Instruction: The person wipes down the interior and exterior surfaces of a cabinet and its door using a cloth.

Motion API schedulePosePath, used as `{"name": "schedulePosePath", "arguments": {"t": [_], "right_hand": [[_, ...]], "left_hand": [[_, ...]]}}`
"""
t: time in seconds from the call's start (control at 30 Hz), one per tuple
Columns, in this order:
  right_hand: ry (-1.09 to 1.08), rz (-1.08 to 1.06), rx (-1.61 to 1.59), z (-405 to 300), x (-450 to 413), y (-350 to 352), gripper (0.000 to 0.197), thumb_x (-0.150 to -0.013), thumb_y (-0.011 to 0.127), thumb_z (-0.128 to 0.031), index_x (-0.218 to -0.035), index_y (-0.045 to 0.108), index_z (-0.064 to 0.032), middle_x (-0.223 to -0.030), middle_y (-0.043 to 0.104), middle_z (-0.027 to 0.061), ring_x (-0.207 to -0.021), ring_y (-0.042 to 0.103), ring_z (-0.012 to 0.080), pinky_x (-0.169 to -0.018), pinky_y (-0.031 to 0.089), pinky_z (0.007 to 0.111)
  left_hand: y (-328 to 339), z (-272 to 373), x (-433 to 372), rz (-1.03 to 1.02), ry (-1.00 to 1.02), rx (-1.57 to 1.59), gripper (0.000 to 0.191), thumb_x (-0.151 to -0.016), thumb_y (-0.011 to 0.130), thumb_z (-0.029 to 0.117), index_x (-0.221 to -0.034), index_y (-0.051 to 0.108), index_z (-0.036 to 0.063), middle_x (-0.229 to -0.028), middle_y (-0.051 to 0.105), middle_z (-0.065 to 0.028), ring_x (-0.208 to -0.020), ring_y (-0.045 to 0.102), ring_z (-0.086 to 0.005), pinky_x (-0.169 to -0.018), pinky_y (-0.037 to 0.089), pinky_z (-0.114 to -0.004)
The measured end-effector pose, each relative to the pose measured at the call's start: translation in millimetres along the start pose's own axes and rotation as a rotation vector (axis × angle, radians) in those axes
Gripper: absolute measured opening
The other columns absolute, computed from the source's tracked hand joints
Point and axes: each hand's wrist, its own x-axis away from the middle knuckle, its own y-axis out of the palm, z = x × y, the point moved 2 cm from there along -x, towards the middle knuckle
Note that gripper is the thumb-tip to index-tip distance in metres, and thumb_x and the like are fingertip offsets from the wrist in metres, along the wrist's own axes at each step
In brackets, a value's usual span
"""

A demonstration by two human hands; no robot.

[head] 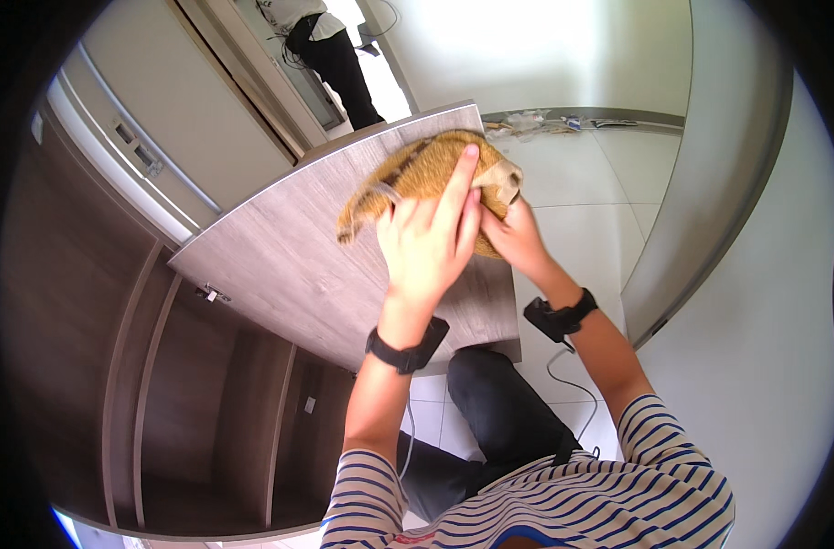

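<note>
A folded yellow-brown cloth (pixel 434 165) with dark marks lies against the upper part of a wood-grain cabinet door (pixel 307 254), which stands swung out from the cabinet. My left hand (pixel 427 237) rests on top of the cloth, its index finger stretched across it and the other fingers partly bent. My right hand (pixel 516 237) grips the cloth's right side by the door's outer edge, with its fingertips hidden behind the fabric. Black bands with small boxes are strapped round both wrists.
Dark open cabinet compartments (pixel 190 412) lie at the lower left, beside a metal hinge (pixel 214 294) on the door. Scraps of debris (pixel 534 123) line the wall's foot. A person (pixel 334 62) stands in the doorway beyond. Thin cables hang near my arms.
</note>
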Motion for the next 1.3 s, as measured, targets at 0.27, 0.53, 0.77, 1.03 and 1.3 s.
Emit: {"name": "schedulePosePath", "arguments": {"t": [0.27, 0.53, 0.77, 1.03, 1.3], "right_hand": [[-0.051, 0.189, 0.145, 12.4, 10.2, 15.1, 0.036, -0.088, 0.062, -0.015, -0.120, 0.053, 0.0004, -0.107, 0.065, 0.0199, -0.096, 0.065, 0.0337, -0.082, 0.050, 0.037], [0.406, 0.015, 0.176, 58.7, 54.5, 1.0, 0.033, -0.092, 0.054, -0.025, -0.113, 0.055, 0.0002, -0.094, 0.066, 0.0192, -0.088, 0.065, 0.0314, -0.074, 0.049, 0.036], [0.276, 0.128, 0.147, 121.4, 122.4, -3.5, 0.039, -0.096, 0.046, -0.030, -0.118, 0.051, 0.0014, -0.097, 0.066, 0.0202, -0.087, 0.065, 0.0315, -0.077, 0.048, 0.037], [0.386, -0.157, 0.497, 138.5, 204.1, -42.7, 0.035, -0.097, 0.044, -0.026, -0.115, 0.055, 0.0017, -0.098, 0.066, 0.0206, -0.089, 0.062, 0.0385, -0.077, 0.049, 0.039], [0.447, -0.345, 0.685, 75.9, 215.6, -66.5, 0.032, -0.085, 0.057, -0.010, -0.114, 0.058, 0.0036, -0.102, 0.064, 0.0224, -0.094, 0.063, 0.0375, -0.078, 0.049, 0.040]], "left_hand": [[57.2, -1.5, 6.2, 0.219, 0.013, -0.020, 0.047, -0.081, 0.059, 0.019, -0.128, 0.056, 0.0158, -0.092, 0.067, -0.0088, -0.081, 0.062, -0.0241, -0.081, 0.047, -0.037], [99.3, 4.2, 61.6, -0.177, 0.601, -0.622, 0.033, -0.090, 0.053, 0.024, -0.116, 0.062, 0.0059, -0.107, 0.066, -0.0085, -0.084, 0.065, -0.0200, -0.081, 0.051, -0.036], [121.1, 24.8, 133.3, -0.120, 0.304, 0.004, 0.039, -0.090, 0.055, 0.026, -0.129, 0.055, 0.0228, -0.108, 0.065, 0.0004, -0.091, 0.063, -0.0239, -0.082, 0.049, -0.038], [95.4, 50.9, 205.4, -0.475, -0.515, 0.823, 0.040, -0.086, 0.059, 0.023, -0.125, 0.056, 0.0185, -0.084, 0.065, -0.0023, -0.077, 0.061, -0.0210, -0.068, 0.049, -0.031], [10.3, 32.7, 232.3, -0.467, -0.286, 0.441, 0.056, -0.083, 0.058, 0.015, -0.137, 0.046, 0.0218, -0.100, 0.067, -0.0067, -0.072, 0.066, -0.0240, -0.059, 0.052, -0.036]]}}
